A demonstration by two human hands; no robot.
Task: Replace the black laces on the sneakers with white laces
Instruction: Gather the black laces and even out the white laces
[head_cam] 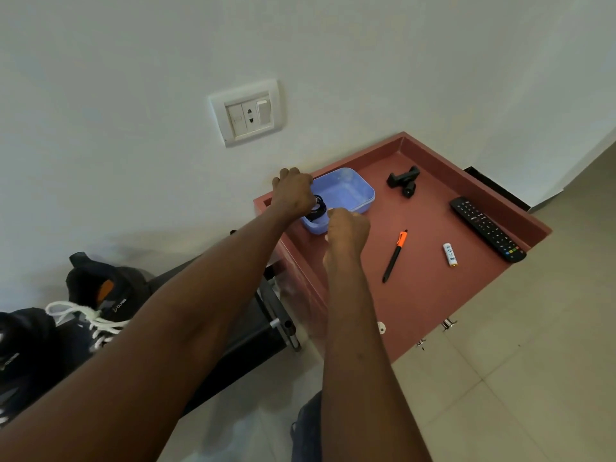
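A coil of black laces lies at the near left end of a blue plastic container on the red table. My left hand reaches over that end, fingers curled down onto the coil and holding it. My right hand hovers at the container's near corner with curled fingers; what they touch is hidden. Down at the left, a black sneaker threaded with white laces sits on a dark bench. A second dark sneaker sits at the far left edge.
The red table has a raised rim and stands against the wall. On it lie an orange-and-black pen, a small white battery, a black remote and a black clamp mount. A wall socket is above.
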